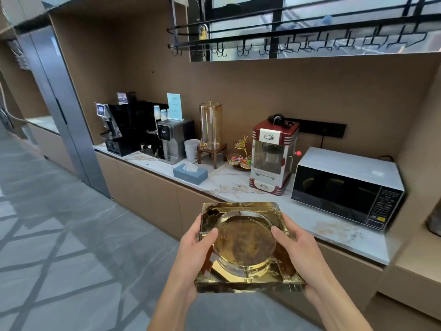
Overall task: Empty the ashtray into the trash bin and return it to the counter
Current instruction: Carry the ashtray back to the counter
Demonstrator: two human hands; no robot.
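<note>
microwave [346,187] | popcorn machine [272,156] | tissue box [189,174] | coffee machine [119,125]

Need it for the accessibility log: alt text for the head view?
Both hands, left hand and right hand, hold a square amber glass ashtray above the floor beside a marble counter carrying a microwave and popcorn machine.

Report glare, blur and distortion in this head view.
Head view: bright gold glints on the glass ashtray held by the left hand and right hand; wide-angle bending tilts the counter and cabinets; overall slightly soft, the window overexposed.
</note>
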